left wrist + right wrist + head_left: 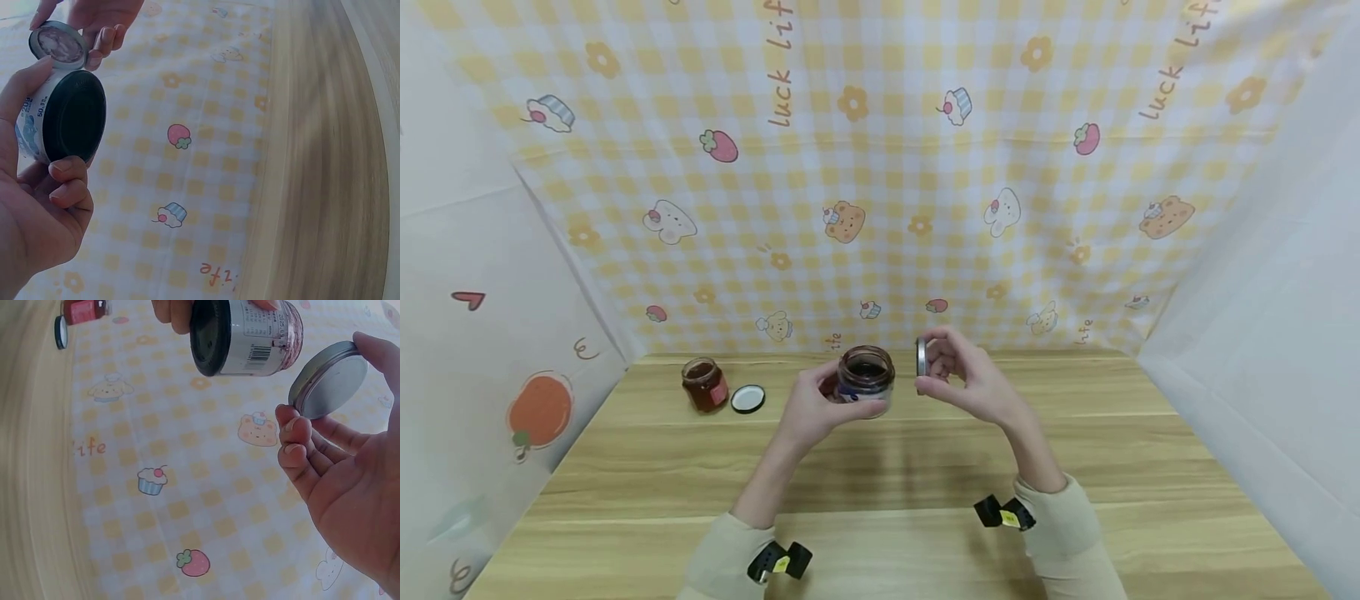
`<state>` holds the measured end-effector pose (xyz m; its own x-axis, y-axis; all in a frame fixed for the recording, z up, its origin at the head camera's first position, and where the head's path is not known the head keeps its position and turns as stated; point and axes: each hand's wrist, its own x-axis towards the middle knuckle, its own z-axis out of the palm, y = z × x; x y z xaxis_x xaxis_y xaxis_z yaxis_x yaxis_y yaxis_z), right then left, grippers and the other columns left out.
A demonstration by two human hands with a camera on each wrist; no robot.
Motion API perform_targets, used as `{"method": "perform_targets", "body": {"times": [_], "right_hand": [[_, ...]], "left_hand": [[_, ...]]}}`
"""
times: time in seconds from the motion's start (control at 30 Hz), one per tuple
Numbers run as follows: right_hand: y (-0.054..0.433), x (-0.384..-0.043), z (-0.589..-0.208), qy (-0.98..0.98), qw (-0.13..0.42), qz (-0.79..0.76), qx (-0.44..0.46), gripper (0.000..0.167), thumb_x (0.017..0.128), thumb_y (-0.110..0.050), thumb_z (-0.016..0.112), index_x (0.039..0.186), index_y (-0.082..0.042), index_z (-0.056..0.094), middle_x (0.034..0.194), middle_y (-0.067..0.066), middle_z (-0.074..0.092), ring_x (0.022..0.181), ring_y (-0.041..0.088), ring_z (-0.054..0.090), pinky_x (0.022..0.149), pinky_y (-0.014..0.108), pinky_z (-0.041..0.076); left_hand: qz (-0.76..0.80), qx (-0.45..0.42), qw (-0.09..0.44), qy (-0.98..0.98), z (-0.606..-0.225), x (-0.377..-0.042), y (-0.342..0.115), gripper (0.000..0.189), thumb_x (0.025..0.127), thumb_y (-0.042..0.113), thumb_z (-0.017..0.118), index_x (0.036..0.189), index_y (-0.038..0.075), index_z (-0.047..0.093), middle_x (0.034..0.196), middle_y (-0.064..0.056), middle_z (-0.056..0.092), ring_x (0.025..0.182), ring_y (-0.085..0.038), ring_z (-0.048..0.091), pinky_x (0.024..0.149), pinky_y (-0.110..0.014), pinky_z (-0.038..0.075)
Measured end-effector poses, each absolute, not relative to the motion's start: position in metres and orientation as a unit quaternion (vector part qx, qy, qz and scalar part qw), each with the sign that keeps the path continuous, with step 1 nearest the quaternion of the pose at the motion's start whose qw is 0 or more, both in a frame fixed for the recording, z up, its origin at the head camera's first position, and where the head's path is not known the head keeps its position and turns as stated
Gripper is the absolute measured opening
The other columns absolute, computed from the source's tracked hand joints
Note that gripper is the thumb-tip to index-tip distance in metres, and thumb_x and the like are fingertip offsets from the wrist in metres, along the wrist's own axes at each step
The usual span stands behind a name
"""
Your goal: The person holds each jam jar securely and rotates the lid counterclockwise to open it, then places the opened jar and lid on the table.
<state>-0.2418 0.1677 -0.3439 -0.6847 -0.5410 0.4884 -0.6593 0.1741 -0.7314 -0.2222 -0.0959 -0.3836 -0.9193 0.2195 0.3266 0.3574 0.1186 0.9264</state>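
My left hand (pixel 811 410) grips an uncapped glass jar (pixel 867 385) of dark jam around its side, held up above the table. A white printed label with a barcode wraps the jar (pixel 250 339), and its dark base faces the left wrist view (pixel 75 116). To the right of the jar, my right hand (pixel 967 375) pinches a silver metal lid (pixel 922 358) by its edge between thumb and fingers. The lid stands on edge, apart from the jar in the head view. Its inner face, smeared with jam, shows in the left wrist view (pixel 60 45).
At the table's back left stands a second open jar (pixel 705 386) with red-brown contents and a red label. Beside it lies a lid (pixel 748 399), white inside with a dark rim. The wooden table (pixel 880 542) ends at a yellow checked cloth (pixel 917 167) behind.
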Motion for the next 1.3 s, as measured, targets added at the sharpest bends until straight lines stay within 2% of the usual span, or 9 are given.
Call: {"method": "perform_targets", "body": {"times": [0.17, 0.47, 0.7, 0.83, 1.1, 1.3], "right_hand": [[0.165, -0.245, -0.344, -0.779, 0.067, 0.495, 0.378, 0.045, 0.094, -0.015, 0.072, 0.134, -0.01, 0.051, 0.093, 0.006, 0.064, 0.075, 0.021, 0.059, 0.064, 0.031, 0.048], [0.162, -0.252, -0.348, -0.785, 0.08, 0.491, 0.37, 0.041, 0.092, -0.014, 0.074, 0.129, -0.008, 0.057, 0.088, 0.005, 0.058, 0.068, 0.018, 0.049, 0.06, 0.025, 0.04], [0.158, -0.257, -0.35, -0.78, 0.064, 0.512, 0.354, 0.047, 0.09, -0.011, 0.076, 0.13, -0.001, 0.055, 0.091, 0.008, 0.062, 0.073, 0.02, 0.056, 0.064, 0.027, 0.046], [0.155, -0.26, -0.352, -0.777, 0.057, 0.517, 0.355, 0.046, 0.089, -0.011, 0.077, 0.128, -0.001, 0.055, 0.091, 0.008, 0.063, 0.073, 0.021, 0.057, 0.065, 0.028, 0.048], [0.148, -0.27, -0.36, -0.761, 0.045, 0.538, 0.359, 0.048, 0.086, -0.002, 0.078, 0.126, 0.002, 0.053, 0.092, 0.015, 0.063, 0.072, 0.02, 0.057, 0.066, 0.024, 0.049], [0.138, -0.276, -0.368, -0.755, 0.015, 0.561, 0.339, 0.052, 0.086, -0.006, 0.079, 0.128, 0.003, 0.05, 0.095, 0.013, 0.064, 0.078, 0.021, 0.06, 0.073, 0.025, 0.053]], "left_hand": [[-0.638, -0.178, 0.06, -0.747, -0.383, -0.223, -0.102, 0.049, 0.073, 0.022, 0.093, 0.117, 0.016, 0.073, 0.104, -0.004, 0.073, 0.092, -0.024, 0.066, 0.074, -0.031, 0.054], [-0.634, -0.167, 0.069, -0.752, -0.386, -0.224, -0.109, 0.05, 0.072, 0.021, 0.093, 0.117, 0.014, 0.073, 0.103, -0.005, 0.074, 0.091, -0.023, 0.067, 0.073, -0.03, 0.055], [-0.643, -0.134, 0.065, -0.751, -0.391, -0.227, -0.113, 0.056, 0.072, 0.022, 0.094, 0.123, 0.016, 0.071, 0.106, -0.006, 0.073, 0.094, -0.024, 0.067, 0.074, -0.03, 0.056], [-0.645, -0.119, 0.066, -0.752, -0.393, -0.229, -0.115, 0.058, 0.071, 0.025, 0.095, 0.123, 0.016, 0.071, 0.107, -0.007, 0.073, 0.095, -0.024, 0.068, 0.073, -0.03, 0.057], [-0.648, -0.101, 0.066, -0.753, -0.399, -0.233, -0.12, 0.059, 0.072, 0.023, 0.094, 0.125, 0.015, 0.071, 0.114, -0.007, 0.072, 0.111, -0.02, 0.067, 0.087, -0.028, 0.055], [-0.641, -0.089, 0.074, -0.758, -0.404, -0.236, -0.123, 0.059, 0.071, 0.026, 0.094, 0.124, 0.013, 0.071, 0.114, -0.007, 0.072, 0.113, -0.02, 0.066, 0.088, -0.027, 0.054]]}}
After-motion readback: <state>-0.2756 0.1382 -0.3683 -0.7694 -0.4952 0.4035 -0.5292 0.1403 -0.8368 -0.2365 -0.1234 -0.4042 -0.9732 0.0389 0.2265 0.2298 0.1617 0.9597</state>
